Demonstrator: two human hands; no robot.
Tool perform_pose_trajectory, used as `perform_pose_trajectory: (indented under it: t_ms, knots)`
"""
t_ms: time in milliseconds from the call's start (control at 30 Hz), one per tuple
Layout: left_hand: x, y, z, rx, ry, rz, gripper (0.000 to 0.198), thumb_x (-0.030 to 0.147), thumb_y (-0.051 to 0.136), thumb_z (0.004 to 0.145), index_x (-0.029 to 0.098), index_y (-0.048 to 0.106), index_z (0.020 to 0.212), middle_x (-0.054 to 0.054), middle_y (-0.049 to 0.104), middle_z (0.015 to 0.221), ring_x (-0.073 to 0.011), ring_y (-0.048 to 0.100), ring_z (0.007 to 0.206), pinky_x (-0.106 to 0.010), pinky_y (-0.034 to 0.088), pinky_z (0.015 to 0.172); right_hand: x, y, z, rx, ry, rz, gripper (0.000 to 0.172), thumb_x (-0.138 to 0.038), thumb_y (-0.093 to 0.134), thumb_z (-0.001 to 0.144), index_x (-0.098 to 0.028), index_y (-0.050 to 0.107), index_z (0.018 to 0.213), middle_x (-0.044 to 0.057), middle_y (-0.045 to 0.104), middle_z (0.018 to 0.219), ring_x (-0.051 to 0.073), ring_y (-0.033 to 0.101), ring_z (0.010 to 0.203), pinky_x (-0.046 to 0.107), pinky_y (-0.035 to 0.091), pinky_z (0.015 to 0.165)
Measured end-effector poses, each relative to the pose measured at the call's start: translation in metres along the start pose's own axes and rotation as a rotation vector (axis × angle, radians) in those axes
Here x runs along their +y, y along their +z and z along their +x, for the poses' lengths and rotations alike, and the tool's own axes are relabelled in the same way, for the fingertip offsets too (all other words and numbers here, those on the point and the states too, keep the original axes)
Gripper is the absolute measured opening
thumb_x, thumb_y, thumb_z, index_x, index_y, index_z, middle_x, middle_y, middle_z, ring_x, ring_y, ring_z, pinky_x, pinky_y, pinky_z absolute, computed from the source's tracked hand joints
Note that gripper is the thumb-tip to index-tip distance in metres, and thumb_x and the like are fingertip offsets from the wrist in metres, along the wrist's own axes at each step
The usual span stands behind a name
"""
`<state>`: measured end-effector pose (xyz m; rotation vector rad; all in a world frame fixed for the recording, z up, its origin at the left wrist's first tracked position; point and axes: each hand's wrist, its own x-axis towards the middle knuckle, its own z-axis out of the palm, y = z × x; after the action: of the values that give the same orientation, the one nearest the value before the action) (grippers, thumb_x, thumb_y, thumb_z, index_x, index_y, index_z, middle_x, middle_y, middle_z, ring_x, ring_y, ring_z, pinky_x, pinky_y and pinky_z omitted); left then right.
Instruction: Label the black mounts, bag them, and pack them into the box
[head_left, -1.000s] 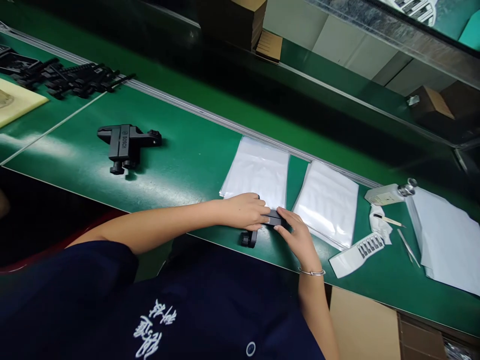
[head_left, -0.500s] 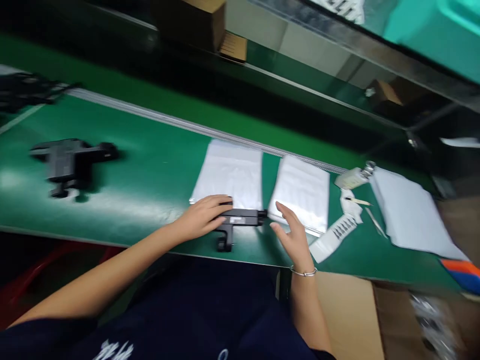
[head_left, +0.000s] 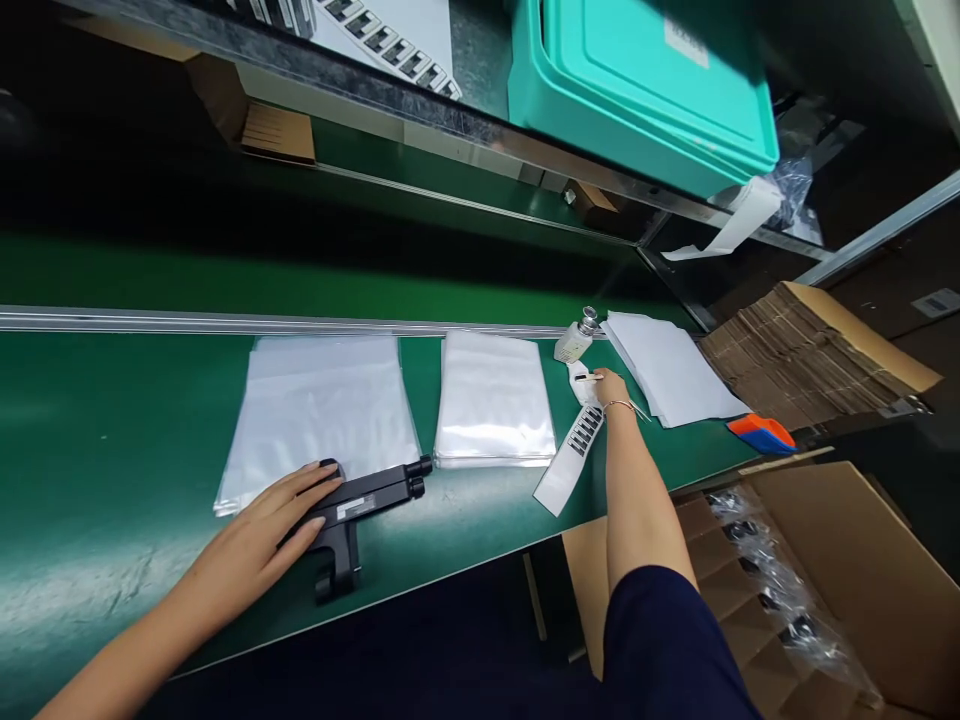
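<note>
My left hand [head_left: 289, 515] lies over the rear of a black device [head_left: 367, 495] with a short handle and round knobs at its right end. Its fingers rest across the top and the thumb is along the near side. A small white label sits on the device. My right hand [head_left: 611, 387] is far to the right, by a white tissue [head_left: 579, 385], a thin pale stick [head_left: 589, 377] and thin metal tweezers [head_left: 640, 411]. Its fingertips are mostly hidden, so what they touch I cannot make out. Just below it lies a white strip with black labels [head_left: 561, 475].
Two stacks of clear plastic bags, one left [head_left: 322, 400] and one right [head_left: 495, 400], lie along the back. A small bottle [head_left: 576, 338], white sheets [head_left: 667, 365] and an orange-blue object [head_left: 761, 434] are at right. An open carton [head_left: 862, 560] stands below; a teal bin [head_left: 645, 100] sits overhead.
My right hand has moved from beside the device's knobs to the tissue and tweezers at the right. My left hand stays on the device, which is now tilted. The view has swung right.
</note>
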<state>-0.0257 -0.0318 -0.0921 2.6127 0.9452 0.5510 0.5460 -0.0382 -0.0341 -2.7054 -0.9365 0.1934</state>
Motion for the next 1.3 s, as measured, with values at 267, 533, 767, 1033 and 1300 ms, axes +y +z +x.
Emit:
perform_pose_trajectory:
  t_ms: [267,533,767,1033,1300]
  knots:
    - [0.021,-0.008,0.007,-0.022,-0.091,-0.002,0.039,0.036,0.039,0.095,0.023,0.06,0.126,-0.009,0.06,0.134,-0.0278,0.052,0.129,-0.049,0.043,0.108,-0.014,-0.01,-0.004,-0.04,-0.096,-0.229,0.01,-0.01,0.061,0.087,-0.011,0.067,0.095,0.015,0.065,0.1,0.024,0.064,0.099,0.04,0.043,0.083]
    - [0.044,-0.006,0.017,-0.039,-0.068,-0.118,0.034,0.022,0.041,0.096,0.02,0.058,0.125,-0.011,0.062,0.128,-0.0245,0.052,0.128,-0.052,0.037,0.111,-0.012,-0.027,-0.09,0.649,-0.282,0.517,0.011,-0.028,0.059,0.082,-0.022,0.067,0.086,0.014,0.062,0.088,0.025,0.062,0.08,0.044,0.04,0.064]
    - [0.047,-0.003,0.021,-0.03,-0.118,-0.222,0.028,0.021,0.048,0.094,0.017,0.057,0.12,-0.011,0.062,0.127,-0.0236,0.053,0.127,-0.049,0.038,0.112,-0.075,0.045,-0.255,-0.475,-0.371,1.221,0.032,-0.051,0.058,0.08,-0.024,0.066,0.095,0.004,0.061,0.066,0.023,0.061,0.059,0.048,0.052,0.068]
    - [0.048,-0.003,0.021,0.022,-0.094,-0.231,0.028,0.021,0.051,0.093,0.015,0.057,0.12,-0.013,0.064,0.126,-0.0253,0.054,0.126,-0.05,0.04,0.11,-0.116,0.093,-0.31,-0.333,-0.503,1.163,0.01,-0.03,0.064,0.085,-0.024,0.058,0.089,-0.002,0.058,0.077,0.023,0.069,0.093,0.04,0.053,0.086]
    - [0.046,-0.001,0.021,0.043,-0.077,-0.259,0.026,0.02,0.051,0.093,0.018,0.057,0.118,-0.011,0.064,0.124,-0.0243,0.055,0.125,-0.049,0.041,0.109,-0.12,0.095,-0.303,-0.316,-0.601,1.044,0.007,-0.029,0.06,0.087,-0.023,0.056,0.086,0.0,0.06,0.077,0.022,0.068,0.086,0.039,0.055,0.08]
